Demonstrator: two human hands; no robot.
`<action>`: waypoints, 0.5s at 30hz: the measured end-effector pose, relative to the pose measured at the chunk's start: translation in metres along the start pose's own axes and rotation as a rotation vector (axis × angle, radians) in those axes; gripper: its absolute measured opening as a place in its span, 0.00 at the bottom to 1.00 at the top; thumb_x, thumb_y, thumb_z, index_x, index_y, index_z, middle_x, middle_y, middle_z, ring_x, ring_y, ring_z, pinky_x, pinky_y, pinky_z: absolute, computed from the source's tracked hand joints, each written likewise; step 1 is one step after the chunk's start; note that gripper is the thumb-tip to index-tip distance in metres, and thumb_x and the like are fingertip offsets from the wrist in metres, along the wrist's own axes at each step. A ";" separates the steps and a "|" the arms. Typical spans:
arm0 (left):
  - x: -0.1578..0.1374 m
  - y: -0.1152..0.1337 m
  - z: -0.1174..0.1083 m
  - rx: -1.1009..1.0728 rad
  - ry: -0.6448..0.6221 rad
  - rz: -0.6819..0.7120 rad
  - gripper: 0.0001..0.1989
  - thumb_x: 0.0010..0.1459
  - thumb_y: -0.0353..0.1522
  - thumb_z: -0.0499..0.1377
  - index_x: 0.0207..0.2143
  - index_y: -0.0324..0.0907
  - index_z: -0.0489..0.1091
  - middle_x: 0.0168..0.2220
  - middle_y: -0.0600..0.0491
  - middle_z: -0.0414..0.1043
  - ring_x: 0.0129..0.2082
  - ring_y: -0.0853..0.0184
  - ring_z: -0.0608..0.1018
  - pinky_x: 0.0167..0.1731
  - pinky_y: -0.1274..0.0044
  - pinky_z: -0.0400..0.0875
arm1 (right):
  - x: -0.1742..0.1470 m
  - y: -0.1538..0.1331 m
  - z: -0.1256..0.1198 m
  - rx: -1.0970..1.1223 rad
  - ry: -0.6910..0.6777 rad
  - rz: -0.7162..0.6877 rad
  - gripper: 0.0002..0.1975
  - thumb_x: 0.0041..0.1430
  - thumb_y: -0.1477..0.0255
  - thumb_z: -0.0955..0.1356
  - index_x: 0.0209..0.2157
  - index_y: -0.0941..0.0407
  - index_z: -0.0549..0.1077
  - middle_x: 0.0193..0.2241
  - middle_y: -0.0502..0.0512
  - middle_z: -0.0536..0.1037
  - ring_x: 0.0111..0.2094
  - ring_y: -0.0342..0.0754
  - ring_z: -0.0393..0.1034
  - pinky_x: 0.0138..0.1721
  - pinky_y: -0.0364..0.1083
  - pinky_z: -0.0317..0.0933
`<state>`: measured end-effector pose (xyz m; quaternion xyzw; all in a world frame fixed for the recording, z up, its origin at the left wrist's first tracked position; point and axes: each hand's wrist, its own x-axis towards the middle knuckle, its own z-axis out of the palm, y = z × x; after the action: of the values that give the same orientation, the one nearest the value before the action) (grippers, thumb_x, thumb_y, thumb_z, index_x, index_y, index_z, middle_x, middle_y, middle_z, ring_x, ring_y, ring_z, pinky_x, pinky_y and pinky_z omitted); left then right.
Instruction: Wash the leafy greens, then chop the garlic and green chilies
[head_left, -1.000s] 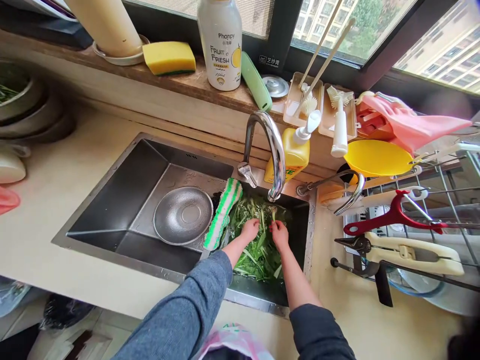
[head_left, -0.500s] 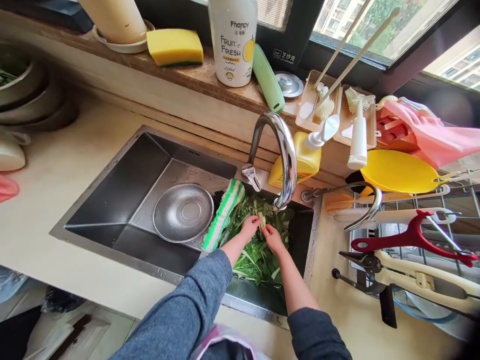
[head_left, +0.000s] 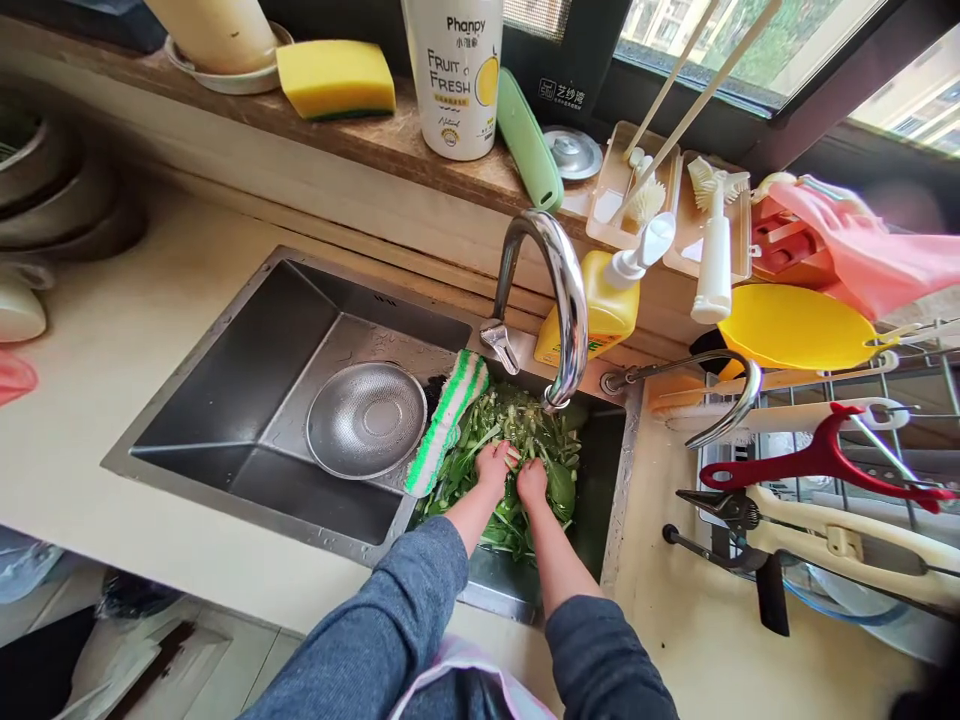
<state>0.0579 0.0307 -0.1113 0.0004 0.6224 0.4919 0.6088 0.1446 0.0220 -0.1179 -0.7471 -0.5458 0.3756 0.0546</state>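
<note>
Leafy greens (head_left: 559,490) with pale stems lie in water in the right sink basin (head_left: 604,500). My left hand (head_left: 495,465) is down among them, its fingers curled around some leaves and stems. Just to its right, my right hand (head_left: 532,482) is closed and pushed into the greens, its fingertips hidden by leaves. The chrome faucet (head_left: 574,310) arches over the basin, above and beyond my hands. A green-and-white striped cloth (head_left: 446,425) hangs over the divider to the left of the greens.
A metal strainer (head_left: 367,420) sits in the left basin. Behind the faucet stands a yellow pump bottle (head_left: 600,305). The rack to the right carries a red peeler (head_left: 817,460), cream-handled shears (head_left: 832,535) and a yellow bowl-shaped item (head_left: 795,328). A sponge (head_left: 337,78) lies on the ledge.
Both hands have come down and nearer to me, from holding up a pale stem to being in the greens. The pale stem no longer shows clearly between them. The view shifted slightly.
</note>
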 end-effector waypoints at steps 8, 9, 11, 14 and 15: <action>0.010 0.026 -0.017 0.171 -0.042 0.075 0.07 0.49 0.28 0.59 0.32 0.38 0.66 0.25 0.55 0.69 0.22 0.73 0.73 0.25 0.81 0.66 | 0.022 -0.014 -0.026 0.133 0.130 -0.041 0.17 0.56 0.60 0.57 0.35 0.56 0.69 0.29 0.55 0.75 0.30 0.49 0.68 0.32 0.44 0.57; 0.012 0.025 -0.017 0.193 -0.022 0.084 0.07 0.49 0.28 0.59 0.32 0.38 0.66 0.26 0.54 0.69 0.23 0.74 0.73 0.25 0.81 0.66 | 0.027 -0.019 -0.025 0.134 0.113 -0.063 0.16 0.55 0.60 0.59 0.35 0.56 0.70 0.29 0.55 0.75 0.30 0.49 0.68 0.32 0.44 0.57; 0.015 0.025 -0.014 0.229 0.017 0.102 0.07 0.48 0.28 0.60 0.31 0.38 0.66 0.27 0.54 0.69 0.22 0.74 0.72 0.25 0.81 0.65 | 0.039 -0.028 -0.023 0.090 0.055 -0.071 0.15 0.52 0.62 0.62 0.35 0.56 0.72 0.29 0.55 0.75 0.31 0.49 0.68 0.33 0.44 0.57; 0.019 0.029 -0.008 0.244 0.042 0.124 0.08 0.47 0.31 0.62 0.31 0.39 0.67 0.24 0.56 0.69 0.20 0.75 0.70 0.24 0.81 0.64 | 0.051 -0.034 -0.022 0.049 -0.016 -0.066 0.12 0.50 0.64 0.65 0.33 0.56 0.73 0.29 0.58 0.75 0.34 0.51 0.69 0.35 0.45 0.57; 0.020 0.032 -0.006 0.243 0.040 0.128 0.09 0.47 0.32 0.62 0.32 0.39 0.68 0.24 0.56 0.68 0.20 0.75 0.70 0.23 0.81 0.63 | 0.053 -0.033 -0.024 0.057 -0.028 -0.084 0.11 0.50 0.64 0.65 0.32 0.56 0.74 0.30 0.58 0.75 0.35 0.51 0.69 0.36 0.45 0.57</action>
<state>0.0289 0.0557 -0.1078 0.1041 0.6883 0.4504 0.5590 0.1403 0.0883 -0.1108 -0.7165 -0.5664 0.3985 0.0839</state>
